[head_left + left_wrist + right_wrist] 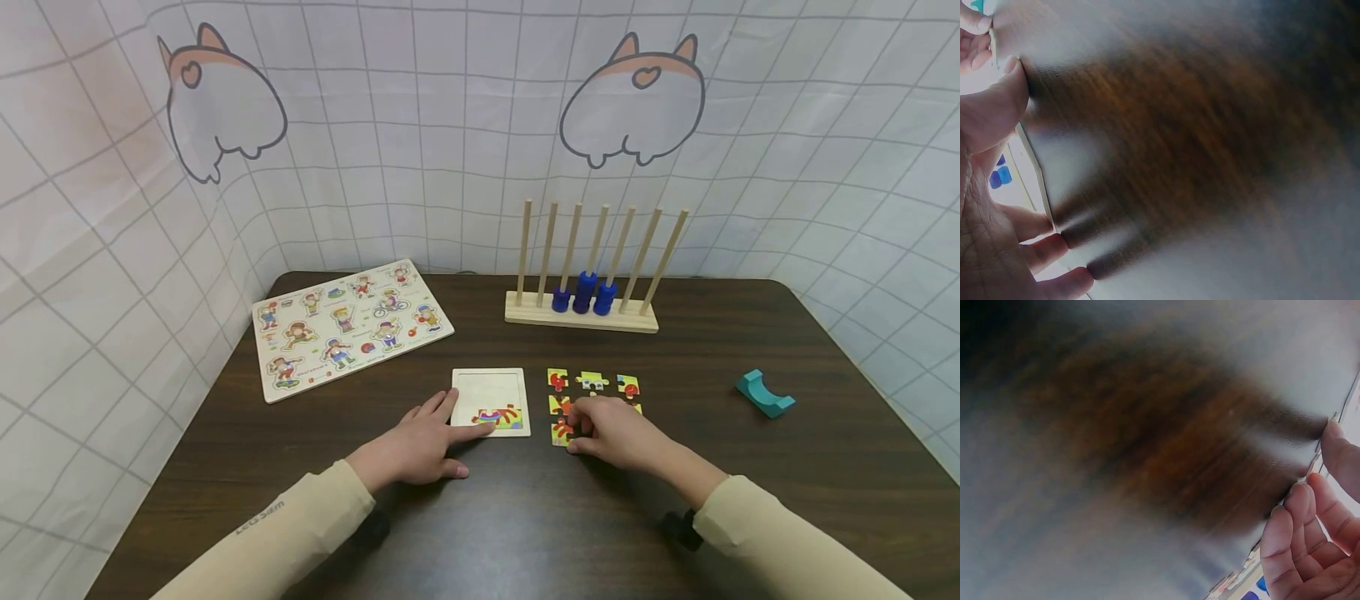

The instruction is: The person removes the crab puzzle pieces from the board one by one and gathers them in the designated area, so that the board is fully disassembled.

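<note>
In the head view my left hand [420,442] lies over the lower left of a small square wooden puzzle tray [487,387], its fingers extended and touching the frame. Colourful jigsaw pieces [510,417] sit in the tray's lower right, beside the left thumb or fingertip. To the right, my right hand [618,429] bends over a loose group of pieces. Its thumb and index finger pinch the red and yellow puzzle piece [560,433] at the group's lower left. A further piece [557,380] lies above it, and the right hand partly hides others.
A larger picture board [352,325] with cartoon figures lies at the back left. Behind the loose pieces stands a wooden peg rack [540,315] with blue beads [585,292]. A teal arch block [763,394] lies at the right. A grid-patterned curtain closes off the back.
</note>
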Motion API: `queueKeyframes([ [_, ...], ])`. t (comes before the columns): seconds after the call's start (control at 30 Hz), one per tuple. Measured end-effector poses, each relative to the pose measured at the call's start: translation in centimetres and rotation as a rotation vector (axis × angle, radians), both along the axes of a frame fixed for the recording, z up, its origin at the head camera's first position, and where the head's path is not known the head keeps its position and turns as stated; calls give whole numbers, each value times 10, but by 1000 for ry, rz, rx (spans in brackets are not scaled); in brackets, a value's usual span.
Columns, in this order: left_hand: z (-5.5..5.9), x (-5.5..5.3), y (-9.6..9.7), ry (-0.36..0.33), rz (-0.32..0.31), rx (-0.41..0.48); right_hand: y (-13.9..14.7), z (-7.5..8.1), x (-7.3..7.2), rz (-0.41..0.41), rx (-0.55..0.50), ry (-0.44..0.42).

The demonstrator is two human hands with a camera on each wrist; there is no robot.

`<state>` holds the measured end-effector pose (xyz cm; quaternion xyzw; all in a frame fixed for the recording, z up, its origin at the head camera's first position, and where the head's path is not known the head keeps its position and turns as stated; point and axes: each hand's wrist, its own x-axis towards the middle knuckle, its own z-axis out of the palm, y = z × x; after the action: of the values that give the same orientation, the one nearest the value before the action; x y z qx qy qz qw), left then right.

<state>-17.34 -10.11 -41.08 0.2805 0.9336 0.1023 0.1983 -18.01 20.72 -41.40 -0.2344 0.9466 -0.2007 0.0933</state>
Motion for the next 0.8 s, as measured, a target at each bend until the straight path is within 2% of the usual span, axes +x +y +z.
queueKeyframes([
  [0.53,1,2,0,-9,-2,12,1,-1,0,-12,5,-17],
  [0.67,1,2,0,-7,-4,11,2,3,-2,-13,-4,-33],
  [0.8,0,2,-1,3,-11,13,2,13,-8,-23,-32,9],
])
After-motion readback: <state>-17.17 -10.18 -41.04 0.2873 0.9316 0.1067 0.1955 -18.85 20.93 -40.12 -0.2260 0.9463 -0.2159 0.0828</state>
